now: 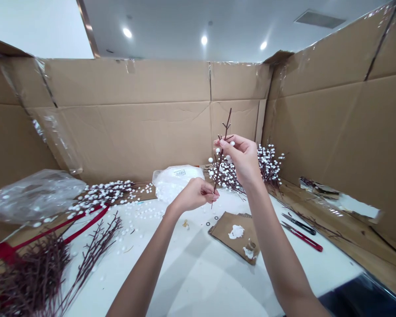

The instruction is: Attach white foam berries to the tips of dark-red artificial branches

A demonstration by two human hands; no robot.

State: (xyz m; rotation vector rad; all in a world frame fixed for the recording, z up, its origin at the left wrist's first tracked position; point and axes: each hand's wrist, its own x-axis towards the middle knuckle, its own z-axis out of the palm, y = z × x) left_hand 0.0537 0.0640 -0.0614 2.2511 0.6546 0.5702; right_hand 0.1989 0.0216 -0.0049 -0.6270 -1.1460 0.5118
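Taking the middle of the view as the dial's hub, a bundle of bare brown twigs [33, 273] lies nearest, at 8 o'clock on the table [191, 281], with a red ribbon [100, 215] just beyond it. At 5 o'clock a cardboard pad [222, 230] carries white paste [236, 231]. At 4 o'clock lie a red-handled cutting tool [306, 240] and a black-handled one [303, 225].

Near the hub, the left hand [198, 193] pinches the foot of a slim brown stem [219, 164], and the right hand [240, 156] grips its upper part between thumb and fingers. The stem stands nearly upright and looks only part-done: a few white balls show around its middle, some perhaps belonging to branches behind, while its top twigs look bare.

Farther off, ball-covered branches lie at 9 o'clock [110, 192] and 3 o'clock [271, 165], seemingly finished; the bare bundle is untreated. Loose white balls [147, 211] clutter the table at 8 o'clock, before a white plastic bag [171, 176]. The cardboard wall [135, 136] closes off 12 o'clock.
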